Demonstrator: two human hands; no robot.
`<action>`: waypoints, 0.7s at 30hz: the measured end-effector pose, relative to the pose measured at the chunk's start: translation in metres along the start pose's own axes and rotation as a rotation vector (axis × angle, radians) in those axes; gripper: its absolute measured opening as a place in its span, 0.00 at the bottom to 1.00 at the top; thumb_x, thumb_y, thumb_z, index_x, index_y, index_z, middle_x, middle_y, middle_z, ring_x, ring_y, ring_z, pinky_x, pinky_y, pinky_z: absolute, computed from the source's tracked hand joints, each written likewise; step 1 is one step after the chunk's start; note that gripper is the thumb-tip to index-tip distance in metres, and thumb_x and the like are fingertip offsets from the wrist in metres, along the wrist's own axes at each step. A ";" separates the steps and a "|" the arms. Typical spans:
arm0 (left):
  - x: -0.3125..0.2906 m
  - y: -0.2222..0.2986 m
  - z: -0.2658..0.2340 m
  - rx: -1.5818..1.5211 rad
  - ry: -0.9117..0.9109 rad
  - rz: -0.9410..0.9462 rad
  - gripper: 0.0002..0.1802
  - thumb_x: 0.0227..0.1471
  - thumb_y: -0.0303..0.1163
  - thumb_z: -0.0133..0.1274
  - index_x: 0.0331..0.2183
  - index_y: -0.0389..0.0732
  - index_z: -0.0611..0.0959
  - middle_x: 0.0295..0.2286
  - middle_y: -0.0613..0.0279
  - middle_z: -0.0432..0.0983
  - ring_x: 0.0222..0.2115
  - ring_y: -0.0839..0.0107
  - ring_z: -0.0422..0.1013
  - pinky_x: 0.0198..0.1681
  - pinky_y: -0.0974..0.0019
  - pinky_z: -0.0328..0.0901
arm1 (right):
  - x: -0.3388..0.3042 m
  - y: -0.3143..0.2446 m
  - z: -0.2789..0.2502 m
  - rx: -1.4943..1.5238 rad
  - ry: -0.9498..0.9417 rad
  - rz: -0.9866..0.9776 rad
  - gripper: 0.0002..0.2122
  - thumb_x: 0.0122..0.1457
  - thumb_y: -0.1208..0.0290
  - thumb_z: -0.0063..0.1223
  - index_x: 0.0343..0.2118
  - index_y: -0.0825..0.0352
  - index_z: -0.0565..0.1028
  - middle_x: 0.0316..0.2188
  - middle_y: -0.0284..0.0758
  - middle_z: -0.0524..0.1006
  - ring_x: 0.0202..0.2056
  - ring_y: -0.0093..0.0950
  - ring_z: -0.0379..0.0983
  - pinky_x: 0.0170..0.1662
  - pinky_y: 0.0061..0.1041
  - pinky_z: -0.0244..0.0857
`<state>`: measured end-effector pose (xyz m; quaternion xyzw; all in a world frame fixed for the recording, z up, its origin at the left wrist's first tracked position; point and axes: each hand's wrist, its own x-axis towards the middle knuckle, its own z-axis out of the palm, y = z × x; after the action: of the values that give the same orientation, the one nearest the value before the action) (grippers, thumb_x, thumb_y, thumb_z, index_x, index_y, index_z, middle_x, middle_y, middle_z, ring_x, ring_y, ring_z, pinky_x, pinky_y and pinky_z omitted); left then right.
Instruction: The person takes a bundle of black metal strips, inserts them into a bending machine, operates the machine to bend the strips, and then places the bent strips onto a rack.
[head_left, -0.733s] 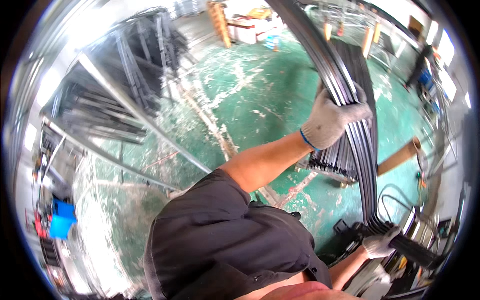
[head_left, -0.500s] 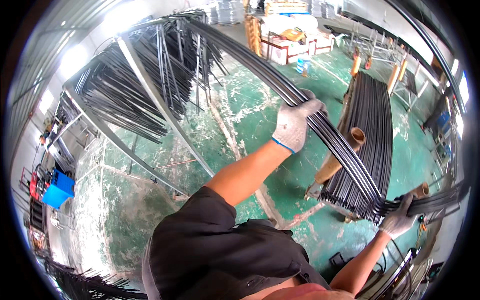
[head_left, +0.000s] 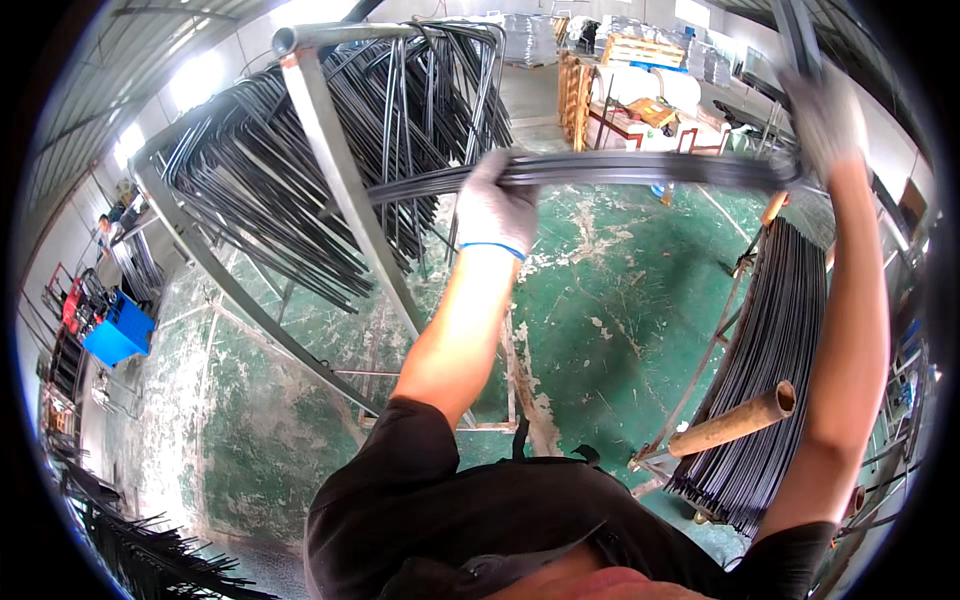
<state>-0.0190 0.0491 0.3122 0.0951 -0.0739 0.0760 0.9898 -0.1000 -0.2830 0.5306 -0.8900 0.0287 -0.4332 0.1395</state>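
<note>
Black metal rods, bunched as one bent bundle [head_left: 640, 168], stretch across above the green floor [head_left: 610, 320]! Left hand [head_left: 497, 205], gloved, is wrapped around the bundle near the grey metal rack [head_left: 325, 140]; whether rods touch its leg, I can't tell. Right hand [head_left: 828, 115], blurred, clasps it by the bend. Bent rods [head_left: 260, 190] crowd the rack, and over right, a brown tube [head_left: 735, 420] juts before stacked rods [head_left: 765, 340].

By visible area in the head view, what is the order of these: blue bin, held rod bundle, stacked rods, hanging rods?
1. Hanging rods
2. Stacked rods
3. Held rod bundle, partly blurred
4. Blue bin
</note>
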 end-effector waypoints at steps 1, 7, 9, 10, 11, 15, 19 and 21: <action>0.009 0.028 -0.005 -0.036 -0.009 0.070 0.08 0.65 0.26 0.47 0.35 0.31 0.78 0.33 0.49 0.79 0.36 0.56 0.77 0.49 0.50 0.74 | 0.016 -0.049 0.013 0.065 0.034 -0.057 0.19 0.61 0.57 0.54 0.42 0.70 0.81 0.32 0.49 0.82 0.37 0.44 0.81 0.44 0.41 0.72; 0.092 0.034 -0.031 -0.114 0.148 -0.038 0.16 0.63 0.35 0.49 0.40 0.32 0.83 0.39 0.50 0.82 0.44 0.54 0.77 0.52 0.51 0.72 | 0.084 -0.144 0.085 0.002 0.166 -0.434 0.16 0.55 0.62 0.57 0.39 0.70 0.84 0.40 0.52 0.83 0.44 0.46 0.82 0.48 0.42 0.76; 0.110 0.040 -0.043 -0.196 0.272 -0.086 0.16 0.62 0.37 0.50 0.40 0.34 0.84 0.38 0.51 0.82 0.44 0.55 0.77 0.50 0.49 0.72 | 0.047 -0.145 0.110 0.278 0.390 -0.529 0.14 0.54 0.65 0.57 0.37 0.70 0.83 0.36 0.51 0.83 0.41 0.47 0.82 0.45 0.43 0.77; 0.119 0.027 -0.050 -0.226 0.300 -0.107 0.16 0.62 0.38 0.50 0.41 0.35 0.84 0.38 0.52 0.82 0.43 0.56 0.77 0.48 0.48 0.73 | 0.037 -0.126 0.131 0.324 0.501 -0.497 0.13 0.53 0.64 0.59 0.35 0.69 0.83 0.34 0.50 0.83 0.39 0.46 0.82 0.44 0.43 0.76; 0.116 0.064 -0.070 -0.221 0.348 0.010 0.17 0.61 0.38 0.50 0.42 0.36 0.84 0.37 0.53 0.82 0.42 0.56 0.78 0.47 0.48 0.73 | 0.022 -0.129 0.158 0.448 0.360 -0.425 0.14 0.55 0.62 0.59 0.37 0.69 0.82 0.33 0.48 0.83 0.38 0.44 0.82 0.44 0.42 0.76; 0.116 0.054 -0.095 -0.344 0.452 0.107 0.17 0.59 0.42 0.50 0.36 0.39 0.85 0.33 0.59 0.82 0.38 0.58 0.79 0.45 0.49 0.73 | -0.069 -0.069 0.178 0.451 0.075 -0.287 0.16 0.59 0.62 0.61 0.46 0.65 0.77 0.39 0.44 0.82 0.44 0.39 0.80 0.49 0.39 0.74; 0.087 0.017 -0.104 -0.362 0.176 -0.001 0.13 0.52 0.40 0.57 0.34 0.41 0.84 0.29 0.64 0.80 0.36 0.63 0.77 0.45 0.50 0.72 | -0.191 0.051 0.203 0.569 -0.165 -0.201 0.18 0.55 0.67 0.67 0.48 0.63 0.77 0.41 0.41 0.82 0.45 0.41 0.79 0.48 0.41 0.73; 0.073 -0.015 -0.077 -0.298 0.234 0.027 0.21 0.53 0.48 0.59 0.36 0.39 0.82 0.34 0.61 0.82 0.41 0.64 0.78 0.52 0.51 0.70 | -0.255 0.116 0.200 0.601 -0.332 0.010 0.18 0.54 0.68 0.68 0.48 0.64 0.79 0.39 0.41 0.83 0.42 0.39 0.81 0.47 0.37 0.75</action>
<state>0.0651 0.0599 0.2465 -0.0631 0.0302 0.0881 0.9937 -0.0949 -0.3054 0.1877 -0.8672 -0.1189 -0.2708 0.4005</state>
